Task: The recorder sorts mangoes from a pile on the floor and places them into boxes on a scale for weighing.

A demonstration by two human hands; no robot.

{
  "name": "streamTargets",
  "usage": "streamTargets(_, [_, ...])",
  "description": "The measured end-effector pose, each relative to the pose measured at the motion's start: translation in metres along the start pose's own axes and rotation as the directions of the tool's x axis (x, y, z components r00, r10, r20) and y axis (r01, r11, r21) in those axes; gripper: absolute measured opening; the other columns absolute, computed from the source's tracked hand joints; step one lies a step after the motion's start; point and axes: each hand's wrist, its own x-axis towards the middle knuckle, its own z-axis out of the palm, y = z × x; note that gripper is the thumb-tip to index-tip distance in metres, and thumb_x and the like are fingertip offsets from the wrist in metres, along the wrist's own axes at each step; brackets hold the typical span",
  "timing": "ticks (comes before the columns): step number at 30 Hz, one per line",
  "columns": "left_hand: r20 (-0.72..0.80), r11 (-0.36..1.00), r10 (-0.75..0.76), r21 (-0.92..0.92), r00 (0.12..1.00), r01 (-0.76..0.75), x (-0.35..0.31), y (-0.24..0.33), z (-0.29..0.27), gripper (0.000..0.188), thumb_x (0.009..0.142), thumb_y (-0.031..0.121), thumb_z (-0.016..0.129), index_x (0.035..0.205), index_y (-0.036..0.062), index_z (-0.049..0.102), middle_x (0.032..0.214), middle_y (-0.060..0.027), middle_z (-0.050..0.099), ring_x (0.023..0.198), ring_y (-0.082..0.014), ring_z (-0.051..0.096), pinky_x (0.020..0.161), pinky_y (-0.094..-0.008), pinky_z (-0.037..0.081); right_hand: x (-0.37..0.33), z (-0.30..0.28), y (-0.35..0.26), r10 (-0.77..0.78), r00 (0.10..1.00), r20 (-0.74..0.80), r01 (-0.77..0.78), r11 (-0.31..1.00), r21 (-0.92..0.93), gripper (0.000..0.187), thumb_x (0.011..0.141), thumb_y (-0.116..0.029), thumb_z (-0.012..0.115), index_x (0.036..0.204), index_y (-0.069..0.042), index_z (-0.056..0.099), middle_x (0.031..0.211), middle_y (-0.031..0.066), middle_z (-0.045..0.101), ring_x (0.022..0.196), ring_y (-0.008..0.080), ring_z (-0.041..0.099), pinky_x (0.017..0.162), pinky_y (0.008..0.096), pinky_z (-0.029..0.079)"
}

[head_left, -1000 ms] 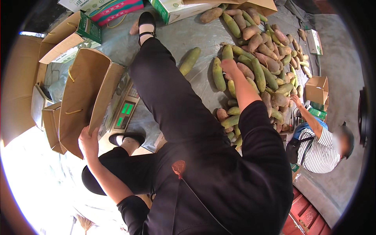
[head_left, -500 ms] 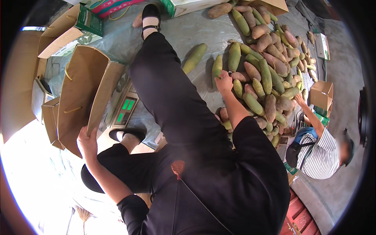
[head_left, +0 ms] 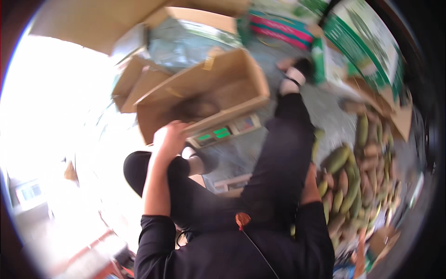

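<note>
My left hand [head_left: 169, 139] grips the near rim of an open brown cardboard box [head_left: 227, 116], its fingers over the edge. Inside the box a dark, blurred shape cannot be made out. Under the box's near side shows a scale [head_left: 225, 133] with green lit digits. My right hand [head_left: 310, 179] is beside my right thigh, at the left edge of a heap of long green and pinkish-brown vegetables [head_left: 350, 186], like tubers or gourds. The leg hides its fingers, so whether it holds one is unclear.
Smaller open cardboard boxes [head_left: 132, 86] stand left of the large one. Green-and-white printed cartons [head_left: 367, 44] stand at the far right. A pink and teal box [head_left: 281, 29] lies at the back. At the lower right, another person's arm [head_left: 360, 253] reaches near the heap.
The view has swung left, bringing the box and scale toward the middle and the heap to the right edge. My right hand has moved back beside my leg; my left stays on the box rim.
</note>
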Motion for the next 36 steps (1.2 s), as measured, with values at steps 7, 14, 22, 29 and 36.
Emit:
streamTargets(7, [0.057,0.994,-0.092,0.063,0.994,0.088,-0.021,-0.023,-0.013,0.026,0.084,0.027,0.058,0.106,0.0153,0.066,0.104,-0.0062,0.062,0.096,-0.0277,0.062,0.081,-0.0402,0.05,0.018,0.01,-0.015,-0.324,0.925,0.198,0.376,0.856,-0.354,0.061,0.064,-0.012,0.081,0.116,0.004,0.055,0.103,0.0129,0.063,0.09,0.0282,0.062,0.08,0.0381,0.05])
streamTargets(14, [0.071,0.993,-0.079,0.092,0.994,0.072,-0.019,-0.029,-0.005,0.025,0.083,0.026,0.058,0.104,0.0153,0.067,0.101,-0.0061,0.063,0.097,-0.0273,0.062,0.081,-0.0405,0.051,-0.044,0.045,-0.138,-0.605,0.747,0.276,0.661,0.718,-0.216,0.059,0.066,-0.004,0.077,0.118,0.004,0.05,0.109,0.0117,0.059,0.099,0.0247,0.058,0.087,0.0357,0.046])
streamTargets(22, [-0.009,0.996,-0.002,0.086,1.0,0.003,-0.017,-0.023,-0.002,0.015,0.079,0.018,0.062,0.092,0.0148,0.069,0.095,-0.0061,0.066,0.09,-0.0254,0.066,0.072,-0.0383,0.053,-0.317,0.115,-0.368,-0.845,0.201,0.495,0.935,0.316,0.159,0.058,0.071,-0.002,0.07,0.123,0.0,0.046,0.117,0.0107,0.053,0.106,0.021,0.053,0.094,0.0337,0.04])
streamTargets(29, [-0.022,0.996,-0.007,0.094,1.0,0.009,-0.021,-0.032,0.001,0.014,0.076,0.014,0.062,0.088,0.0141,0.069,0.091,-0.0068,0.066,0.085,-0.0267,0.066,0.069,-0.0383,0.054,-0.455,0.212,-0.379,-0.667,-0.159,0.728,0.964,0.053,0.26,0.06,0.061,-0.006,0.076,0.116,-0.005,0.052,0.103,0.0057,0.058,0.097,0.0176,0.056,0.089,0.0319,0.042])
streamTargets(36, [-0.034,0.999,0.023,0.038,0.999,-0.022,-0.016,-0.027,0.003,0.013,0.074,0.016,0.064,0.086,0.013,0.068,0.087,-0.0073,0.065,0.083,-0.0276,0.066,0.067,-0.0398,0.053,-0.457,0.29,-0.325,-0.391,-0.26,0.883,0.941,-0.306,0.142,0.058,0.055,-0.018,0.082,0.106,-0.011,0.056,0.104,0.0083,0.06,0.099,0.0296,0.056,0.082,0.0417,0.045])
